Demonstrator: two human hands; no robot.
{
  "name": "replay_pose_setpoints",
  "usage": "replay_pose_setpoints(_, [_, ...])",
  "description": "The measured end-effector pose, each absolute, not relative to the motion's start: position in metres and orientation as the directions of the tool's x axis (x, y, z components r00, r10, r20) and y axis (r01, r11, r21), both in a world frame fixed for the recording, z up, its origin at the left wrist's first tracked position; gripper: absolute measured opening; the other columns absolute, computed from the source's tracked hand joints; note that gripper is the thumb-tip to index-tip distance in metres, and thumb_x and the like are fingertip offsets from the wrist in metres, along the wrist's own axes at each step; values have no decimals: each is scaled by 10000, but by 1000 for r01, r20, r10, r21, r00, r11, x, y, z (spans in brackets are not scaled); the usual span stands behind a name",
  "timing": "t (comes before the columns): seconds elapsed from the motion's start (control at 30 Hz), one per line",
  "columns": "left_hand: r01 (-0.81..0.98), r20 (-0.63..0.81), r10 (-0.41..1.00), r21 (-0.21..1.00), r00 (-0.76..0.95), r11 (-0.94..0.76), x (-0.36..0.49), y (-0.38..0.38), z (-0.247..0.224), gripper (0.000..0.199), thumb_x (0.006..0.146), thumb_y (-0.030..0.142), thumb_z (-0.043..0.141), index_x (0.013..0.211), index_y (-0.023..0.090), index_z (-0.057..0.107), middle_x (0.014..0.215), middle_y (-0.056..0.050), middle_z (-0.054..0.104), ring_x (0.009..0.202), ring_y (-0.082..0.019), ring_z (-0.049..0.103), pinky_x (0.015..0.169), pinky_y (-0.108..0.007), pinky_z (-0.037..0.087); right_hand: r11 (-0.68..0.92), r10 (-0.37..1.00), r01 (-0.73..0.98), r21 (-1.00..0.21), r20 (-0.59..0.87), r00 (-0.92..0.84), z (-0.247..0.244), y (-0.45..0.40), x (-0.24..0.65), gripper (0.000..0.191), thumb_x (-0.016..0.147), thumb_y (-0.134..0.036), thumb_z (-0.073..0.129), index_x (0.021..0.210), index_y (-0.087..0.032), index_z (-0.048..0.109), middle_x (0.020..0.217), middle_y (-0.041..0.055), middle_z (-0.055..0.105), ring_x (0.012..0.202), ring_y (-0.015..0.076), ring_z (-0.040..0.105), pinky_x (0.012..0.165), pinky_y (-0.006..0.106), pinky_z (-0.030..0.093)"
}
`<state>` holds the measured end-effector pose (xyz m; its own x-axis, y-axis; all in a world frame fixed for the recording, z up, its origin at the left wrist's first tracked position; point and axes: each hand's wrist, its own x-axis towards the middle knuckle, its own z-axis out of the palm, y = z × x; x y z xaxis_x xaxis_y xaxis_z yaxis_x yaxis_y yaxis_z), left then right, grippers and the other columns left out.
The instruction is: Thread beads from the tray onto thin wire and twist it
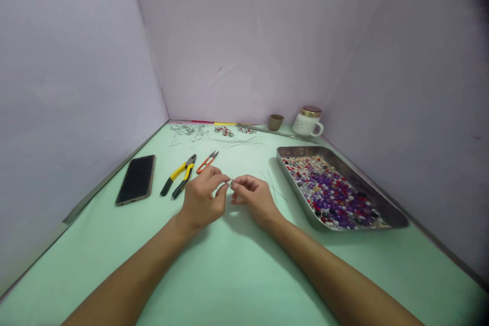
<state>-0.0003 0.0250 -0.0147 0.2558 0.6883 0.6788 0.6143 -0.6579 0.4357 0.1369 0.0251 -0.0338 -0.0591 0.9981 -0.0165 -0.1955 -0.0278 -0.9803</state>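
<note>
My left hand (206, 196) and my right hand (255, 196) meet over the middle of the table. Between their pinched fingertips is a small whitish, shiny piece (230, 183), perhaps beadwork; it is too small and too covered to make out fully. Both hands are closed on it, thumb against forefinger. Just beyond my left hand lie orange-handled thread snips (206, 162), and to its left pliers (179, 175) with yellow and black handles. A few thin wires (274, 186) rest on the table right of my right hand.
A metal tray (301, 196) of mixed beads (332, 188) stands at the right. On the left lies a phone (136, 181). Along the back are wire scraps (189, 130), beaded pieces (224, 132), a small brown cup (275, 122) and a lidded white mug (306, 123). Pale walls enclose the table.
</note>
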Motion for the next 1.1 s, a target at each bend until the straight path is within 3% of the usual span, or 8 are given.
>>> replay_pose_setpoints(0.17, [683,639,704,365,310,-633,-3,25,-16,142,728,163,462,801,163,584,802,-53,548,699,-126,521,609,-234,417,-27,998,-184,-983,-16,-62,-35,24,135,162,601,-281,638,682,-149,589,576,-15,560,531,102,531,521,255,492])
replay_pose_setpoints(0.33, [678,577,725,362,376,-639,-5,27,-16,158,751,132,406,746,159,562,773,-46,534,693,-121,515,635,-233,417,-75,980,-402,-913,6,-197,-35,23,136,144,582,-233,674,674,-157,593,720,6,605,689,126,565,656,294,497])
replay_pose_setpoints(0.57, [686,537,732,340,420,-643,-7,31,-14,178,771,170,396,818,181,567,814,-38,555,719,-123,523,648,-226,408,-139,968,-490,-861,-15,-249,-40,27,139,167,571,-223,709,641,-124,593,656,15,627,650,114,584,706,290,478])
replay_pose_setpoints(0.63, [778,524,781,311,339,-546,-17,37,-8,180,768,198,407,854,190,566,859,-41,571,774,-145,529,675,-242,398,-172,968,-523,-835,-43,-248,-40,30,142,175,589,-230,701,667,-124,586,705,32,641,668,121,595,703,290,482])
replay_pose_setpoints(0.7, [920,482,871,291,98,-264,-31,47,-3,189,766,229,403,843,191,571,894,-55,570,755,-171,534,637,-270,384,-203,971,-550,-810,-94,-220,-40,35,147,188,597,-229,699,697,-130,574,746,43,649,671,123,604,694,283,486])
replay_pose_setpoints(0.77, [962,359,933,259,-13,-87,-46,57,-1,211,766,272,390,811,190,579,923,-69,568,749,-204,534,598,-294,367,-215,974,-583,-784,-131,-183,-40,39,153,211,595,-215,704,734,-146,561,755,40,653,668,119,609,678,264,490])
replay_pose_setpoints(0.87, [972,234,972,224,12,-66,-57,70,-7,236,758,311,400,867,201,578,949,-80,571,813,-233,525,622,-309,362,-202,978,-629,-751,-122,-168,-40,45,160,281,611,-205,694,855,-183,555,785,25,652,679,110,611,655,238,495])
replay_pose_setpoints(1.1, [988,260,954,3,146,-152,-38,86,-25,304,766,314,377,967,160,543,979,-128,559,897,-283,459,703,-381,336,-224,963,-658,-719,-58,-264,-44,46,162,294,659,-191,653,943,-188,577,883,24,636,740,89,593,724,236,481])
